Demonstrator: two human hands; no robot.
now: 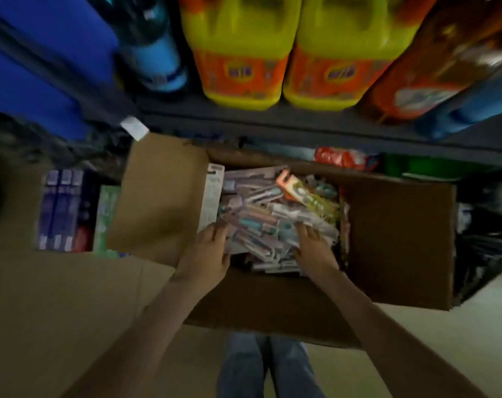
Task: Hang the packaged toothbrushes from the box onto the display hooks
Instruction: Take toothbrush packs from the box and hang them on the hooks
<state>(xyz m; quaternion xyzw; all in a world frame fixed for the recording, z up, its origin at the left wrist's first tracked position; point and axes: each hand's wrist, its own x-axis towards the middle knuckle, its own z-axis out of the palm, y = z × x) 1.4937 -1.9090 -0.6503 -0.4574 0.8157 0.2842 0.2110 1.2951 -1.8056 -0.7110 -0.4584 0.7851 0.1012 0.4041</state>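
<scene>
Touching packaged toothbrushes (261, 222) at 12 o'clock with spread fingers (217, 230) of left hand (209, 252) and right hand (315, 251). Heaped inside open box (393, 242).

Nothing legible; too blurred to read orange labels (239, 73) on yellow jugs (350, 30), packaging print in cardboard box (399, 239), white shelf tag (134, 127).

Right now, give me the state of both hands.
Left hand: open, fingers lying on the toothbrush packs in the box.
Right hand: on the packs too; grip cannot be told.
</scene>
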